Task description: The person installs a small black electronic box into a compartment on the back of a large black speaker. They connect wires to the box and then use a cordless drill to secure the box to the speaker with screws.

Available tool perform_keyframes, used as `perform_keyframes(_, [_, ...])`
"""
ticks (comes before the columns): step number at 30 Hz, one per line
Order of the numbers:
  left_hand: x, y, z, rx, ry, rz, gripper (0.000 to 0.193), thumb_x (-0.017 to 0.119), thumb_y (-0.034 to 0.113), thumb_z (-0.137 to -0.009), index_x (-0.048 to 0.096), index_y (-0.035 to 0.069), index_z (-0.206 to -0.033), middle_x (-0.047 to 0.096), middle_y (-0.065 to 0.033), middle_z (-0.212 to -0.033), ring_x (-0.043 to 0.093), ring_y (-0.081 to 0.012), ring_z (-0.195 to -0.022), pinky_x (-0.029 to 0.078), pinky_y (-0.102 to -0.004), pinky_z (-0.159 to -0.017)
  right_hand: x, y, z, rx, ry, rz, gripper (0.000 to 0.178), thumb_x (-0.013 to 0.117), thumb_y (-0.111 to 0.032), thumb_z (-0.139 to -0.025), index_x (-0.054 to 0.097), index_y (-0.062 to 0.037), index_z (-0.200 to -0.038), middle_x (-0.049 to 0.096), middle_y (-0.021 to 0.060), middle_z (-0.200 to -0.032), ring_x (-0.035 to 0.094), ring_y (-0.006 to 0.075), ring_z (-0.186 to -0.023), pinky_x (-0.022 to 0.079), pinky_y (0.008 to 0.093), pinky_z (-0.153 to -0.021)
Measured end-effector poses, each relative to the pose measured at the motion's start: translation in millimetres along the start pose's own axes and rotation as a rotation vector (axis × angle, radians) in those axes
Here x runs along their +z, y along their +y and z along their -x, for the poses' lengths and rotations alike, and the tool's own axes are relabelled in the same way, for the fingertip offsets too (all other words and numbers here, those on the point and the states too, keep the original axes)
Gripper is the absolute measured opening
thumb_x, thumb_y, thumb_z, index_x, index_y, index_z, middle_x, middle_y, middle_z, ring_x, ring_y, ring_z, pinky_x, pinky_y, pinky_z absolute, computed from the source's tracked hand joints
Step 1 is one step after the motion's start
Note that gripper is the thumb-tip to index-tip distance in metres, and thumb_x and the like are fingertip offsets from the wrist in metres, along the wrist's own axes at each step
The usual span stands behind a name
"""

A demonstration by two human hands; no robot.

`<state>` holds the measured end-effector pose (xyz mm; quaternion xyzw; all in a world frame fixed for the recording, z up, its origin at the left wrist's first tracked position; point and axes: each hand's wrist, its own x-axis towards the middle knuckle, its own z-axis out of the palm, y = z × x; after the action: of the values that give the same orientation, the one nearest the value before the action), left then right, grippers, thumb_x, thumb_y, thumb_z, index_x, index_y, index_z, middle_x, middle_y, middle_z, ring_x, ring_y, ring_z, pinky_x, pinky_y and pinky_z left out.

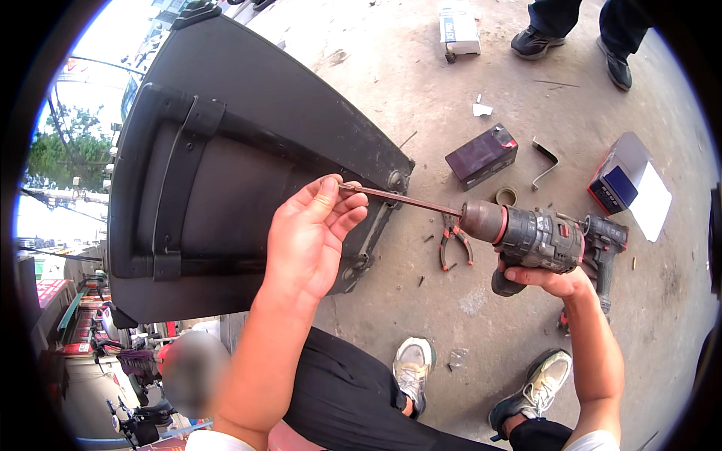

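Note:
My right hand (558, 279) is wrapped round the handle of a black and red cordless drill (538, 237), which points left. From its chuck sticks out a long, thin, reddish-brown screwdriver bit (414, 200). The far end of the bit is pinched between the thumb and fingers of my left hand (304, 244). Behind that hand lies a large black case-like body (248, 68) with a raised frame. Below the chuck, on the ground, are pliers (456, 246) with red and black handles. A second cordless drill (606, 231) is just right of the one I hold.
On the concrete ground lie a dark block-shaped battery (483, 156), a bent metal bracket (547, 165), a tape roll (506, 196) and an opened box (618, 180). Several small screws are scattered about. A white box (459, 31) and another person's shoes (537, 43) are farther off.

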<state>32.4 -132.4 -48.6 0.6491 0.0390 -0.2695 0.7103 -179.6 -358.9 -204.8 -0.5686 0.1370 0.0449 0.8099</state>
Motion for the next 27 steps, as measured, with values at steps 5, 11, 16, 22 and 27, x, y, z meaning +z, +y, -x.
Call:
perform_keyframes(5, [-5.9, -9.7, -2.2, -0.046, 0.036, -0.048, 0.012, 0.058, 0.013, -0.099, 0.061, 0.001, -0.1, 0.068, -0.0124, -0.095, 0.067, -0.0205, -0.087, 0.057, -0.0325, -0.079, -9.4, -3.9, 1.7, -0.045, 0.043, 0.635, 0.031, 0.084, -0.015, -0.074, 0.069, -0.0084, -0.101, 0.071, 0.0015, -0.092, 0.066, 0.0138, -0.084, 0.053, 0.0309, -0.081])
perform_keyframes(11, [-9.2, -14.6, 13.4, -0.045, 0.061, 0.174, 0.014, 0.059, 0.018, -0.099, 0.06, 0.004, -0.103, 0.066, -0.0101, -0.099, 0.065, -0.0178, -0.088, 0.055, -0.0293, -0.078, 15.9, -14.7, 7.2, 0.067, -0.056, -0.142, 0.04, 0.081, -0.007, -0.069, 0.065, -0.0038, -0.106, 0.068, 0.0053, -0.088, 0.065, 0.0188, -0.082, 0.053, 0.0366, -0.081])
perform_keyframes(16, [-19.6, -17.2, 59.0, -0.062, 0.189, 0.376, 0.02, 0.057, 0.023, -0.101, 0.06, 0.006, -0.11, 0.063, -0.006, -0.104, 0.057, -0.0148, -0.085, 0.049, -0.0276, -0.077, 35.5, 8.4, 8.6, -0.087, -0.263, 0.404, 0.035, 0.082, -0.016, -0.075, 0.068, -0.0078, -0.105, 0.07, -0.0001, -0.086, 0.065, 0.0142, -0.079, 0.052, 0.0287, -0.079])
perform_keyframes(22, [-27.7, -24.8, 70.7, -0.024, 0.233, 0.318, 0.029, 0.045, 0.024, -0.105, 0.056, 0.004, -0.123, 0.061, -0.005, -0.104, 0.048, -0.0134, -0.081, 0.043, -0.0281, -0.074, 69.8, 11.6, 11.9, -0.14, -0.269, 0.378, 0.044, 0.081, -0.016, -0.069, 0.067, -0.0039, -0.108, 0.07, 0.0092, -0.099, 0.066, 0.0229, -0.087, 0.053, 0.0339, -0.084])
perform_keyframes(27, [-42.7, -26.5, 71.6, 0.027, 0.268, 0.31, 0.031, 0.039, 0.024, -0.107, 0.053, 0.003, -0.125, 0.06, -0.0067, -0.099, 0.047, -0.0129, -0.076, 0.042, -0.0286, -0.07, 88.5, 4.3, 0.5, -0.305, -0.316, 0.271, 0.061, 0.082, -0.038, -0.062, 0.066, -0.0019, -0.109, 0.068, 0.0114, -0.104, 0.064, 0.0247, -0.087, 0.05, 0.0382, -0.082])
